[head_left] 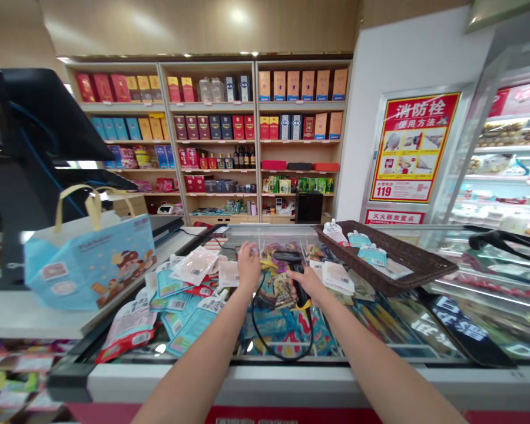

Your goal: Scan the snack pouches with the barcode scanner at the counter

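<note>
My right hand [307, 284] is closed around the handle of a black and yellow barcode scanner [299, 270], held over the glass top of a chest freezer [362, 344]. The scanner's black cable [253, 318] hangs in a loop below it. To the left, my left hand [249, 268] is closed with its fingers curled; what they hold is too small to make out. Beside it lies a white packet [228, 274]. Blue pouches [194, 323], clear-white packets [196, 265] and a red-and-white pouch [130, 327] are heaped left of it. More white packets [338, 277] lie right of the scanner.
A brown wicker basket [393, 271] holding several pouches stands on the glass at right. On the left counter are a blue shopping bag [88, 259] and a black checkout screen [53, 112]. Shelves of boxes [214, 126] line the back; a red poster [415, 147] hangs right.
</note>
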Tool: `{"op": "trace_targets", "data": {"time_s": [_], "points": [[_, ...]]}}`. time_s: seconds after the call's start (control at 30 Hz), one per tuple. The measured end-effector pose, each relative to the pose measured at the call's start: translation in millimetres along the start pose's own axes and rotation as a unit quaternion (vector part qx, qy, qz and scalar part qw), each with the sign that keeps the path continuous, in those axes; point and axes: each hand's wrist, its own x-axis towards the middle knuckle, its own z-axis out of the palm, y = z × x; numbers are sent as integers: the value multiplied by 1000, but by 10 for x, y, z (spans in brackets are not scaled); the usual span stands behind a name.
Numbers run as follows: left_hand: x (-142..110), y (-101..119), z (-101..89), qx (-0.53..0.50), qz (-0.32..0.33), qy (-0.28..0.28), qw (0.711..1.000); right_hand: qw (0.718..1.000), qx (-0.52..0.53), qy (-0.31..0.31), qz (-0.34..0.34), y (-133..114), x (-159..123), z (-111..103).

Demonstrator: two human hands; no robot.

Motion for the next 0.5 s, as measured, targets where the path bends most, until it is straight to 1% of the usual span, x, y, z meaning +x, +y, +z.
{"op": "trace_targets", "data": {"time_s": [0.13,0.2,0.27,0.37,0.43,0.5], "points": [[-190,344,620,-1,13,-135,991,998,12,63,-28,-40,-19,-497],[-305,520,899,1,12,-187,982,995,15,97,-35,-92,-14,-718],[-425,680,1140,10,3,-223,975,991,16,122,-46,-151,-1,-911],[-584,865,1409,43,7,-277,960,987,18,148,-63,-215,19,-1135],[-657,940,1516,92,22,-315,944,984,20,167,-63,-224,24,-1235],[-701,977,1567,141,31,-340,929,982,25,176,-61,-211,18,-1297]]}}
